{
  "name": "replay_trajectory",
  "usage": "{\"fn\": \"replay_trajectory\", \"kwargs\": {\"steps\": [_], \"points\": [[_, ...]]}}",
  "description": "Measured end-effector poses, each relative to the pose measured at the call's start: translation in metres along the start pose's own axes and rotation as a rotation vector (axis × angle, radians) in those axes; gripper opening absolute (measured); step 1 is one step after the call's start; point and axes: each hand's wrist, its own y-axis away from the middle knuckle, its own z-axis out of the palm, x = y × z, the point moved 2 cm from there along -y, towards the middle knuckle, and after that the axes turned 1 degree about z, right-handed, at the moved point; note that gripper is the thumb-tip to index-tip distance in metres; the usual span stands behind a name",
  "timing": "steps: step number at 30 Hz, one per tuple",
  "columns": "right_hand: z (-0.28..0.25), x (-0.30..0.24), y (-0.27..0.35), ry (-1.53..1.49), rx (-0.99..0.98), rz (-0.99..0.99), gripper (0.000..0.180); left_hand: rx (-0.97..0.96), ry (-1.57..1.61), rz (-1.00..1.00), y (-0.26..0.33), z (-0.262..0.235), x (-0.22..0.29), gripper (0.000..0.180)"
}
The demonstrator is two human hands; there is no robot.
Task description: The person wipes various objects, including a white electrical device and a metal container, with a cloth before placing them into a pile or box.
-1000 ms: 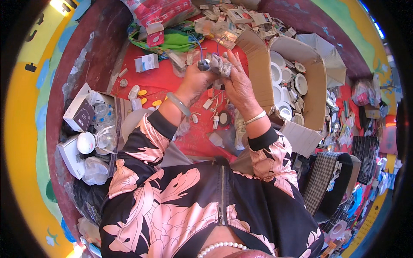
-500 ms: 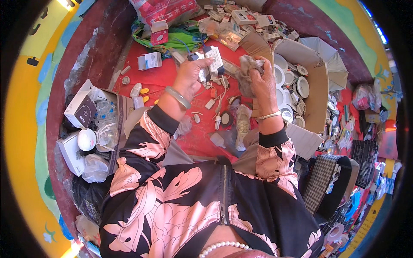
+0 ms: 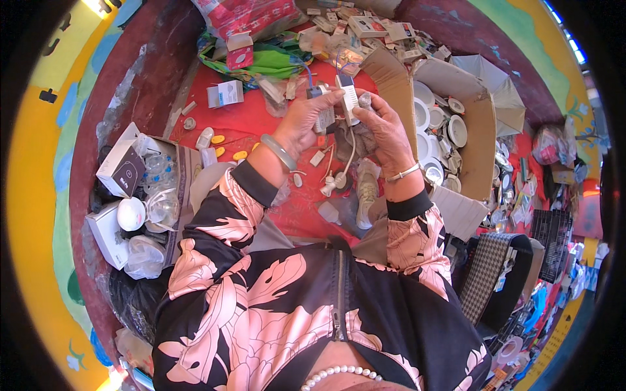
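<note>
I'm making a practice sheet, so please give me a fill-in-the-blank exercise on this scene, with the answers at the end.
1. The slim block between the left hand and the right hand is mostly ____ in colour.
2. The thick, pale bangle circles the ____ wrist.
3. The sheet beneath the hands is coloured ____.
4. The cardboard box of round fittings stands to the person's ____.

Missing words: white; left; red; right

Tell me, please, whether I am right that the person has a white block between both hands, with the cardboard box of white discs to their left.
Only the side is wrong: the head view shows the cardboard box of white discs to the right; the white block is between the left hand and right hand.
</note>
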Motion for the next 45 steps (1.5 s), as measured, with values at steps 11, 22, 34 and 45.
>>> {"fn": "replay_trajectory", "kwargs": {"steps": [11,22,34,45], "points": [[-0.018,-0.03,0.002,-0.118,0.04,-0.149,0.037,0.083,-0.022,0.038,-0.002,-0.005,-0.003,0.024],[0.012,-0.007,-0.005,0.768,0.162,-0.549,0.023,0.136,-0.091,0.203,0.004,0.009,-0.003,0.017],[-0.021,-0.005,-0.002,0.798,0.095,-0.361,0.023,0.16,0.204,0.114,-0.014,-0.018,0.015,0.021],[0.002,0.002,-0.003,0.298,0.1,-0.286,0.015,0.043,0.29,0.027,-0.012,-0.009,0.005,0.022]]}}
